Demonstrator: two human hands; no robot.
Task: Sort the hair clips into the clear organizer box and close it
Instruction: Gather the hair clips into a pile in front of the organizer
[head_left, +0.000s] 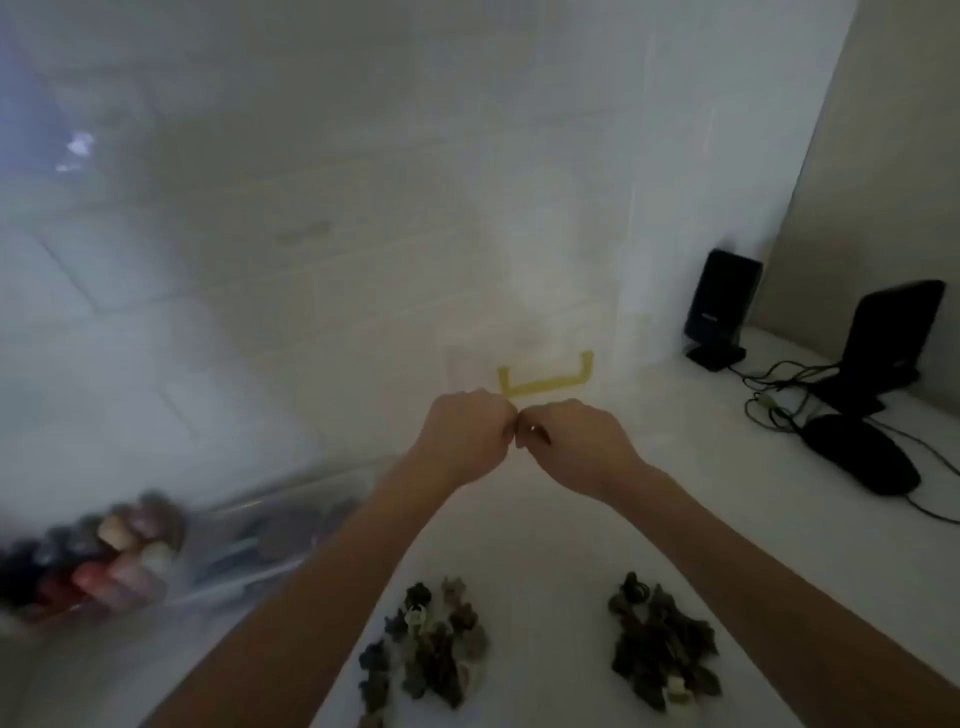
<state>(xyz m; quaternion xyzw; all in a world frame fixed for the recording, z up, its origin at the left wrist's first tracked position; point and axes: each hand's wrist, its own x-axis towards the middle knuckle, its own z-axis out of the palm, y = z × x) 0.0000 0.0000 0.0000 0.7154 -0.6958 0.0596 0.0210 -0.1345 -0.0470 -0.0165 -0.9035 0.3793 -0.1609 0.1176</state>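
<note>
My left hand (464, 435) and right hand (574, 446) meet knuckle to knuckle just above the middle of my view, both with fingers curled in toward the palms. The fingertips of the two hands touch at the centre. A small dark thing shows between the curled fingers of my right hand; the blur hides what it is, so I cannot tell whether I am pinching a clip or merely closing on nothing, and the same holds for my left.

Just beyond my knuckles, at twelve o'clock from them, a yellow bracket-shaped latch (545, 378) sits against a pale, hazy clear surface that I take to be the clear organizer box (524, 322); its edges are too washed out to trace, and I cannot tell if it is open or closed.

At six o'clock, between my forearms, lie two heaps of hair clips on the white table (519, 530): the left pile (423, 649) of dark and pale mixed pieces, and the right pile (662, 644), mostly dark olive. They are apart from each other.

At eight o'clock a clear bag (260, 535) holds blurred reddish, pink and cream items. At three o'clock stand two dark speakers (719, 306), with cables and a black mouse (862, 457) near them.
</note>
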